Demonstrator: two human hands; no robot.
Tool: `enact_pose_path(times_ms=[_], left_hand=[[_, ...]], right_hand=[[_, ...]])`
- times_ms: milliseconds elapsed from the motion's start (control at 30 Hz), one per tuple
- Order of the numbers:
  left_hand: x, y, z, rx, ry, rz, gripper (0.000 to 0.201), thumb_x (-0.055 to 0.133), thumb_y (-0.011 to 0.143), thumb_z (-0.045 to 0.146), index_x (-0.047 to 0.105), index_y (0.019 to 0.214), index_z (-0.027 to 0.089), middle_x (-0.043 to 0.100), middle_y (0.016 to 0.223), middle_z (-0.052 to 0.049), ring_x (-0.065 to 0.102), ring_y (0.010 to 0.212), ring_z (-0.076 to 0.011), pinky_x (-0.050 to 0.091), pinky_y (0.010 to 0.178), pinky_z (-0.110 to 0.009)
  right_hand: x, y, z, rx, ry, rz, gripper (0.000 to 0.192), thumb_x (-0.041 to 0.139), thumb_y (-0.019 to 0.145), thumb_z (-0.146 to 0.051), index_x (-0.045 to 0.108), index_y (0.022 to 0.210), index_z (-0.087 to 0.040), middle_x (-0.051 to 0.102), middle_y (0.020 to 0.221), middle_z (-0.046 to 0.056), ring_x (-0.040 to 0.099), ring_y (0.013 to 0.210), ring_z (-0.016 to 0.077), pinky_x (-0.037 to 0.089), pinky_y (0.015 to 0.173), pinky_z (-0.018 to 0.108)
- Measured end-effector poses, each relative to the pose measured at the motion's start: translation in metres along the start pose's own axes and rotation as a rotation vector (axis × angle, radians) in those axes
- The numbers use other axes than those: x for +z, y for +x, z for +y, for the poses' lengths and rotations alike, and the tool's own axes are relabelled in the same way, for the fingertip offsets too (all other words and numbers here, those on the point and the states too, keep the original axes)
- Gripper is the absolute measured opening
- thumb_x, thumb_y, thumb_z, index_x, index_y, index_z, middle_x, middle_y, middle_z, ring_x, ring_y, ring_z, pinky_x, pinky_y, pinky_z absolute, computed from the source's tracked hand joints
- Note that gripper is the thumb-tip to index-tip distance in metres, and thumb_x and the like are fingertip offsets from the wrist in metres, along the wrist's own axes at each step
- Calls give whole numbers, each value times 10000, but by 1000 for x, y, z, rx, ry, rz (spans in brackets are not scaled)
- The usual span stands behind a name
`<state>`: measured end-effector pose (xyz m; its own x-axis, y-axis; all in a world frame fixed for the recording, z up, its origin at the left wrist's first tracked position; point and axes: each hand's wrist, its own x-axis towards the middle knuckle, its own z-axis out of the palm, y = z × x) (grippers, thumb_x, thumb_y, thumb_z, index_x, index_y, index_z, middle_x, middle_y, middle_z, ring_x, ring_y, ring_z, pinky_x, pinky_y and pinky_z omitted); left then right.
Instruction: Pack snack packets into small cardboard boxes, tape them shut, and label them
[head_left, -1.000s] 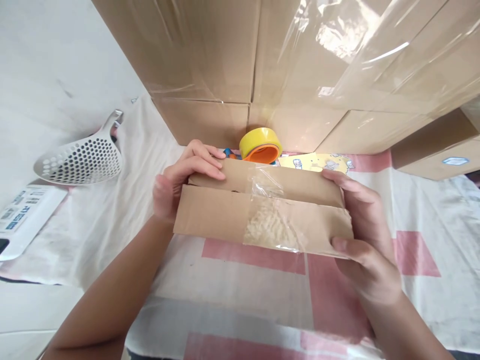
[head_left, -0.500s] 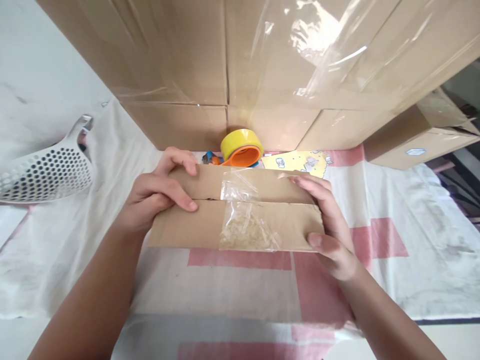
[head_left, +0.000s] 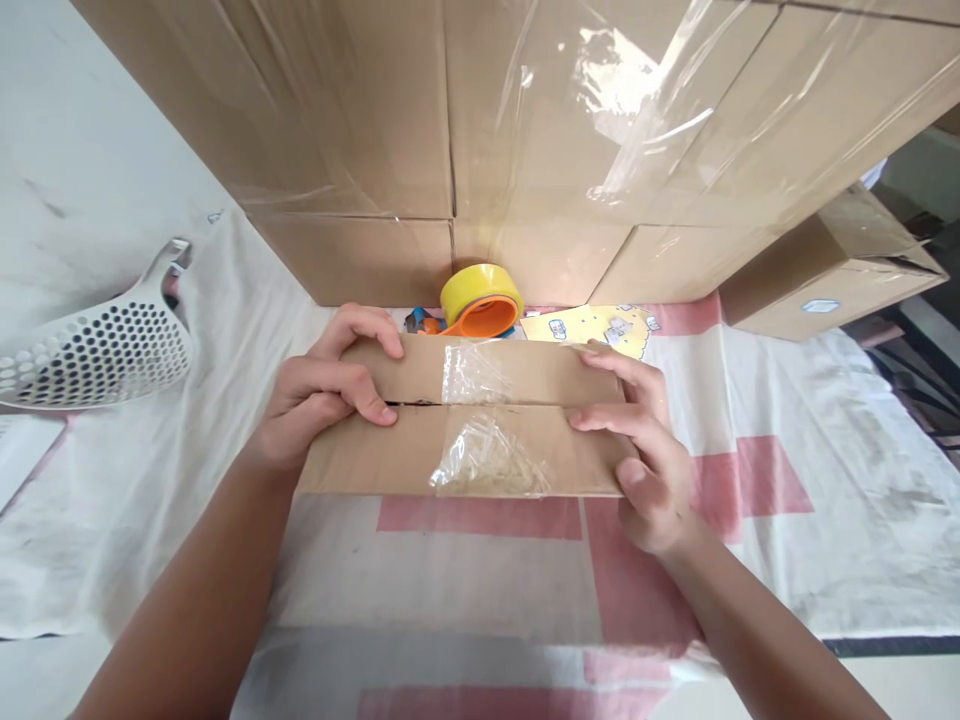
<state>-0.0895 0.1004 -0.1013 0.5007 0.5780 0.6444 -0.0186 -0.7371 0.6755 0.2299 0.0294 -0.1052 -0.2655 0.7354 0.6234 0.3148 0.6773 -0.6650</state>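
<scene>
The cloth (head_left: pixel 480 575) ran from the table's near edge beneath a small cardboard box (head_left: pixel 416 450); contact with its underside could not be told. The left hand (head_left: pixel 322 385) gripped the box's left end, fingers bent over the top. The right hand (head_left: pixel 652 460) gripped the right end, thumb by its near corner. The box was judged light and fairly stiff, liable to give along its centre seam; the clear tape (head_left: pixel 487 455) was probably slicker than bare card. The ends seemed the sound hold. Beyond lay a yellow tape roll (head_left: pixel 476 285), before a large carton (head_left: pixel 540 150).
</scene>
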Motion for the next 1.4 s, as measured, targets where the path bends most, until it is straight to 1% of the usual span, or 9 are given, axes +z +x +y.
enact_pose_path(times_ms=[300, 533, 633, 733, 833, 900, 1000, 1233, 1400], left_hand=[[5, -2, -4, -73, 5, 85, 323, 553, 902, 352, 733, 644, 284, 541, 1061, -108, 509, 1019, -295, 457, 975, -523], [10, -2, 1, -32, -64, 209, 305, 632, 905, 404, 768, 667, 269, 561, 1103, -93, 547, 1085, -272, 462, 1015, -490], [10, -3, 0, -51, -38, 288, 203, 668, 876, 395, 790, 743, 303, 574, 1111, -85, 545, 1069, -262, 453, 1006, -495], [10, -5, -3, -100, -32, 305, 192, 662, 856, 426, 797, 814, 295, 585, 1117, -84, 545, 1061, -262, 448, 1003, -503], [11, -5, -5, -119, -47, 280, 254, 633, 863, 455, 792, 811, 264, 592, 1131, -92, 550, 1064, -272, 448, 1000, -511], [11, -5, -7, -113, -62, 266, 266, 627, 867, 455, 789, 804, 254, 597, 1129, -96, 556, 1071, -278, 448, 999, -514], [10, -6, -8, -113, -91, 251, 253, 632, 866, 442, 795, 815, 255, 603, 1139, -93, 565, 1085, -278, 446, 1014, -511], [7, -8, -7, -148, -116, 219, 240, 606, 873, 383, 817, 866, 270, 598, 1175, -82, 560, 1124, -274, 434, 1059, -492], [6, -9, -8, -151, -94, 210, 243, 590, 875, 370, 817, 878, 286, 599, 1181, -76, 541, 1125, -276, 430, 1049, -482]], right_hand=[[0, 4, -1, 9, -49, -18, 261, 423, 999, -402, 660, 1005, -293, 540, 1470, 21, 446, 1399, 331, 307, 1185, 633], [-7, -4, -4, 40, 19, -16, 298, 495, 995, -483, 702, 1122, -309, 413, 1578, 30, 355, 1483, 327, 286, 1203, 597], [-8, -6, 1, -13, 48, 62, 336, 528, 974, -515, 689, 1209, -337, 467, 1535, 48, 389, 1465, 328, 308, 1187, 600], [-5, -6, 10, -15, 135, 237, 319, 582, 951, -472, 673, 1230, -345, 569, 1389, 65, 495, 1362, 299, 408, 1118, 550], [-3, -4, 19, 91, 210, 408, 230, 667, 905, -365, 683, 1124, -296, 604, 1036, 38, 607, 1026, 216, 512, 904, 405], [-3, -2, 24, 176, 233, 507, 144, 707, 856, -293, 658, 987, -260, 483, 770, -26, 536, 756, 158, 487, 737, 328], [-6, 1, 31, 290, 282, 569, 170, 706, 797, -221, 581, 907, -256, 338, 608, -83, 428, 600, 132, 422, 627, 290], [-8, 3, 50, 540, 541, 420, 320, 756, 754, -314, 582, 1019, -268, 577, 772, -48, 521, 593, 113, 412, 597, 284], [-4, 3, 60, 598, 576, 442, 323, 793, 682, -315, 608, 939, -255, 565, 893, -27, 530, 625, 100, 433, 596, 279]])
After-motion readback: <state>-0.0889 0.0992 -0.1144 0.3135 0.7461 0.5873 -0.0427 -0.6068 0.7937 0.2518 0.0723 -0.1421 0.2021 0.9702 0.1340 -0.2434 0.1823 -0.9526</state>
